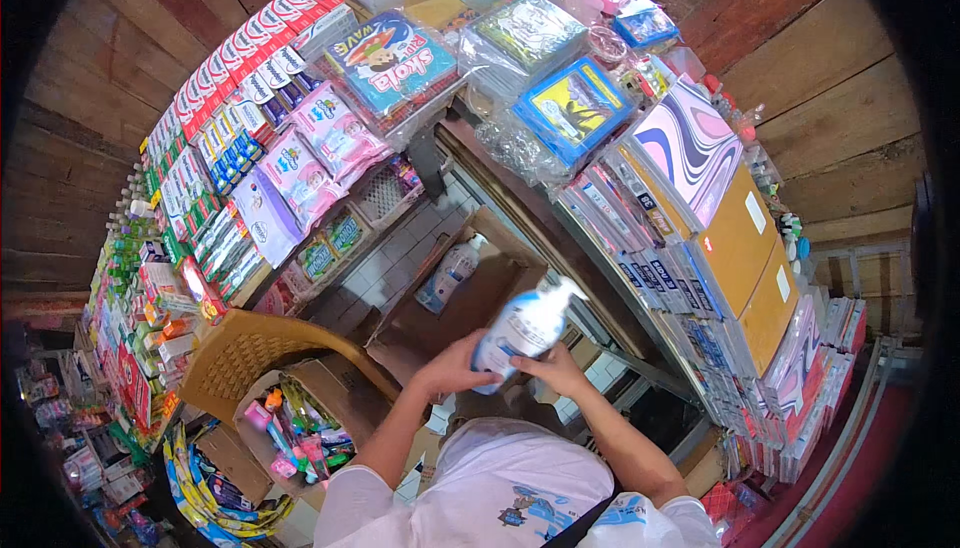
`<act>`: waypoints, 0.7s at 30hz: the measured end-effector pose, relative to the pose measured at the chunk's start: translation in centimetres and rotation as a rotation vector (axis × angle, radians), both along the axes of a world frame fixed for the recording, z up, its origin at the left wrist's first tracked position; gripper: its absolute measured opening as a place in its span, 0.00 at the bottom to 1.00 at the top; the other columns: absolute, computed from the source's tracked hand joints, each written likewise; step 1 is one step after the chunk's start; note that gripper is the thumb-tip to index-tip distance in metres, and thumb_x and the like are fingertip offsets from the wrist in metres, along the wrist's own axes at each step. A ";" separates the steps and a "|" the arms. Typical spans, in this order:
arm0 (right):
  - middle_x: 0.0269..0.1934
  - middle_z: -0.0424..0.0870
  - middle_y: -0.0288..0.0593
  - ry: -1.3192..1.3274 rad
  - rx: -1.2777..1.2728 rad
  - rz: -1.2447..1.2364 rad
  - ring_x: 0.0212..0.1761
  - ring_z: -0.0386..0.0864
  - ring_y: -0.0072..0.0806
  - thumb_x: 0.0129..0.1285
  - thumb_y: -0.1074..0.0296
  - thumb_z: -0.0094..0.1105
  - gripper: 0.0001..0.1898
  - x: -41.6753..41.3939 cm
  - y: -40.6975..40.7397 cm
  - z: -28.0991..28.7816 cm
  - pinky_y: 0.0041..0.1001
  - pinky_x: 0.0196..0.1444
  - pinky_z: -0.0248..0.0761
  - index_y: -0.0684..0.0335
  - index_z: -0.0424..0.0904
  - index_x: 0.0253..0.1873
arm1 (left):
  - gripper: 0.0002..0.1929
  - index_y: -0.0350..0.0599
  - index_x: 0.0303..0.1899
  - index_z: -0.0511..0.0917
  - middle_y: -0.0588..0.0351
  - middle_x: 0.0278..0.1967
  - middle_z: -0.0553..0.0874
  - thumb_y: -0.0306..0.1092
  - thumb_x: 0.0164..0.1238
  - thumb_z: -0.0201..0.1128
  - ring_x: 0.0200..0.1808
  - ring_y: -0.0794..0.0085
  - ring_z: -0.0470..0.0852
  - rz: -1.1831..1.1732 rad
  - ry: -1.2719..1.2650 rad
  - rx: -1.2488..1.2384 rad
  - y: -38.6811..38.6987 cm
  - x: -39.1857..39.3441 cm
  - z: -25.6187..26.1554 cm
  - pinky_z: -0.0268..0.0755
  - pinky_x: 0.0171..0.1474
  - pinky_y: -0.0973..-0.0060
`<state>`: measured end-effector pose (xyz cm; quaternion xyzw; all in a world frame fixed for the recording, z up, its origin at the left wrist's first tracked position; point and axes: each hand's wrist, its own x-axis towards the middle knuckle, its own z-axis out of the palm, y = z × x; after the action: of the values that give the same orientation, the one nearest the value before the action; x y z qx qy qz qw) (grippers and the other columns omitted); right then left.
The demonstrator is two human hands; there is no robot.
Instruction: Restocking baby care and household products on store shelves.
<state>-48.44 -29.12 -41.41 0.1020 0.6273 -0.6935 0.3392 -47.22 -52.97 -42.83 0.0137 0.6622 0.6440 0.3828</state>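
Observation:
Between my two hands I hold a white and blue pump bottle (519, 334), tilted with its pump head towards the upper right. My left hand (459, 365) grips its lower left side. On the lower right side, the fingers of my right hand (553, 369) rest against the label. Just beyond, an open cardboard box (504, 266) stands on the floor. A second, similar pump bottle (450, 275) lies inside that box, by its left wall.
Toothpaste boxes (225, 60) and packs of baby wipes (337, 127) cover the left counter. Stacked books (675, 270) line the right one. A woven plastic chair (247, 353) and a carton of small toiletries (300, 435) stand at lower left. Plank walls (832, 112) enclose the space.

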 end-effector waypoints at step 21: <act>0.50 0.87 0.40 -0.073 0.221 -0.271 0.52 0.83 0.27 0.53 0.70 0.81 0.27 5.0 5.6 3.7 0.33 0.59 0.76 0.67 0.80 0.57 | 0.37 0.31 0.73 0.59 0.36 0.69 0.69 0.36 0.65 0.63 0.66 0.48 0.72 0.260 0.277 -1.425 3.1 -9.3 -30.8 0.60 0.72 0.54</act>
<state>-43.42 -23.53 -37.72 0.2473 0.6677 -0.6554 0.2520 -56.50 -49.85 -73.61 -0.2355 0.9585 0.0903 0.1325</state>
